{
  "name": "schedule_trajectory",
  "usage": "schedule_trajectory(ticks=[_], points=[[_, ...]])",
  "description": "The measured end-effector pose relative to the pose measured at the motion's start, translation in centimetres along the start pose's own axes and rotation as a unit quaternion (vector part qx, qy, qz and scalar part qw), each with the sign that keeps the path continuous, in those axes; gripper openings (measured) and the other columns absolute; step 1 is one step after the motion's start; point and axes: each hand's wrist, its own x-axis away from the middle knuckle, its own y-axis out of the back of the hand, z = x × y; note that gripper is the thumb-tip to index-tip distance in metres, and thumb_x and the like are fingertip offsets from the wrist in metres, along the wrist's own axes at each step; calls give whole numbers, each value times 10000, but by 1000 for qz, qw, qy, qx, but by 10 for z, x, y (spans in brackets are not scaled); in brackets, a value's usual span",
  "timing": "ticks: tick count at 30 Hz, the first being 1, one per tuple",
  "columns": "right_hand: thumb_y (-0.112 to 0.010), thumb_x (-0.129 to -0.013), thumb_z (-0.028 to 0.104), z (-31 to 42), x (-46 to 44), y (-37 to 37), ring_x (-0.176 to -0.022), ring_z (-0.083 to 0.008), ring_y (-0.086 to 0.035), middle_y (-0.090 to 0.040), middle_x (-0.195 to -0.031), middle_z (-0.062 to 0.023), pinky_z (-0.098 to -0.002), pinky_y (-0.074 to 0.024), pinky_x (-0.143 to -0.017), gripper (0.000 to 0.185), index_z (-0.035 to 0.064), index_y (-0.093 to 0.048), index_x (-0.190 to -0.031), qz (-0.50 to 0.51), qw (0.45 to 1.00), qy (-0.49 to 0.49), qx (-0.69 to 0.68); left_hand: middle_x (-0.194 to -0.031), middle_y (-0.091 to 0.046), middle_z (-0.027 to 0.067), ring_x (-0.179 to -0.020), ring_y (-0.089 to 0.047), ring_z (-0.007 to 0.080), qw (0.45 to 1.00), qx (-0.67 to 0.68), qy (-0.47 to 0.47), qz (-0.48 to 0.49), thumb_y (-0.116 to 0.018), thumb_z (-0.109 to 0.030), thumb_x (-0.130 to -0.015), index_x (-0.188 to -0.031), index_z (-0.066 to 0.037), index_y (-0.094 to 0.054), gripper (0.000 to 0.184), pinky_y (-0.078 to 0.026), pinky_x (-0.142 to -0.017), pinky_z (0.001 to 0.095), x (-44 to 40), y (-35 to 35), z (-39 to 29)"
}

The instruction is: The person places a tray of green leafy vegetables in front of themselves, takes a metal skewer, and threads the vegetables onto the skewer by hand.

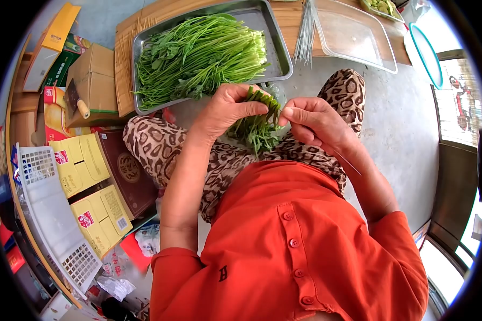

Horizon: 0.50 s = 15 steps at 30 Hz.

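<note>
Over our lap, just on the near side of the tray, our left hand pinches the green stems in its grip while our right hand pinches a thin stick, so we should squeeze softly, hold the bunch snug and mind our fingers.

A smooth grey floor meets a bright barred window.

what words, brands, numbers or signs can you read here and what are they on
"H", probably: on the red buttoned shirt
Too small or blurred to read: print on the yellow cardboard boxes, dark brown flat box, orange-topped box, green box and crumpled plastic bag
</note>
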Motion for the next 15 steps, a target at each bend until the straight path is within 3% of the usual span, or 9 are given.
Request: schedule_trajectory(ticks=[9,15], points=[[-512,-972,213,0,0,3,-385,-37,-293,-386,-487,46,-200,-197,-363,238,6,-622,-927,10,1000,9,5,-920,-646,28,-848,-575,109,999,20,7,-30,-713,-72,-801,-910,-10,-677,130,-458,-794,256,0,2,2],[-503,-974,208,0,2,1,-387,-37,-283,-376,-485,49,-205,-198,-366,239,4,-621,-932,5,1000,5,8,-953,-650,39,-882,-573,105,1000,-7,14,14,-707,-78,-805,-942,-8,-680,156,-451,-821,247,-2,2,1]])
